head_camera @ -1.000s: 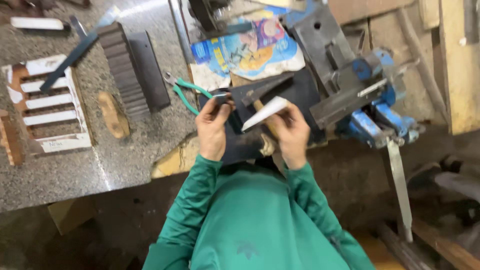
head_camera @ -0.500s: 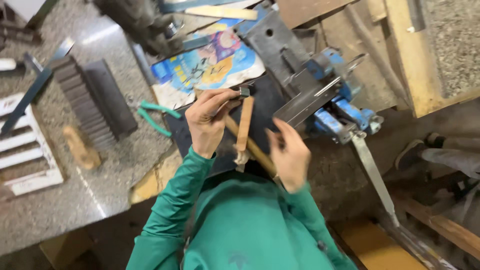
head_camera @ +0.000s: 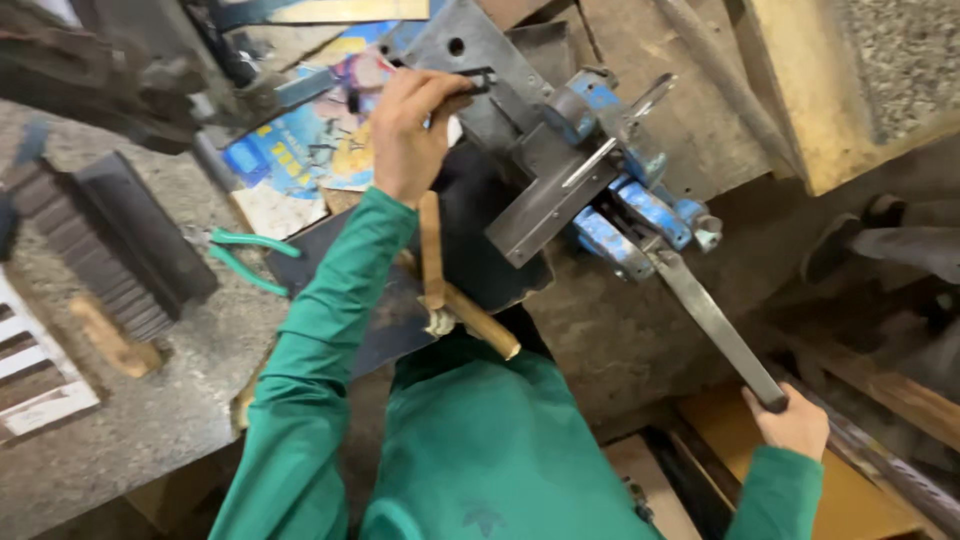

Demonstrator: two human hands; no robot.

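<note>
Soft, even daylight fills the scene with no hard shadows, though the lower right corner under the bench sinks into dimness and the things there are hard to make out. A pale sheen of glare lies on the grey steel plate (head_camera: 500, 60) and along the long lever (head_camera: 715, 325), and the speckled stone worktop (head_camera: 150, 400) reads bright at the left. Motion blur smears the dark machinery at the top left and softens the left hand (head_camera: 405, 130) and right hand (head_camera: 795, 425), while the wide lens bends lines toward the edges.
</note>
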